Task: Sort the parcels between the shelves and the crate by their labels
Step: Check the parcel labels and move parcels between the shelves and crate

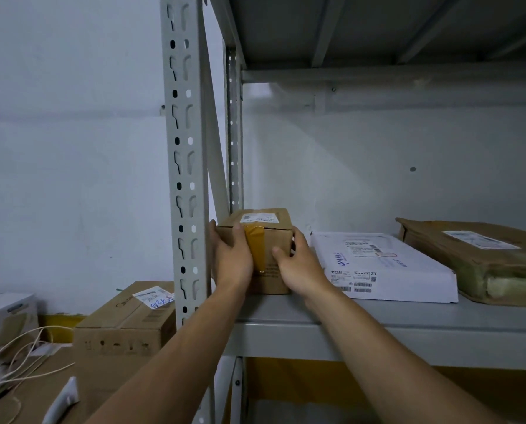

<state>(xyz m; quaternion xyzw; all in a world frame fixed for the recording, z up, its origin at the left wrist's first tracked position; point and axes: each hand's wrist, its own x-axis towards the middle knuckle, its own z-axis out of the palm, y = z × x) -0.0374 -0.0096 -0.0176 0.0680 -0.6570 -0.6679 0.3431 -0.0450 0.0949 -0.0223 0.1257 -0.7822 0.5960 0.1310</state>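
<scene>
A small brown cardboard parcel (268, 228) with yellow tape and a white label on top stands at the left end of the grey shelf (408, 319). My left hand (232, 258) grips its left front side, thumb up over the top edge. My right hand (297, 264) grips its right front side. Both hands hold the box from the front while it rests on the shelf board.
A flat white ZTE box (384, 267) lies right of the parcel, then a brown wrapped parcel (476, 258). The perforated shelf upright (185, 166) stands just left of my left hand. Lower left sit a labelled cardboard box (127, 319) and loose cables (17, 362).
</scene>
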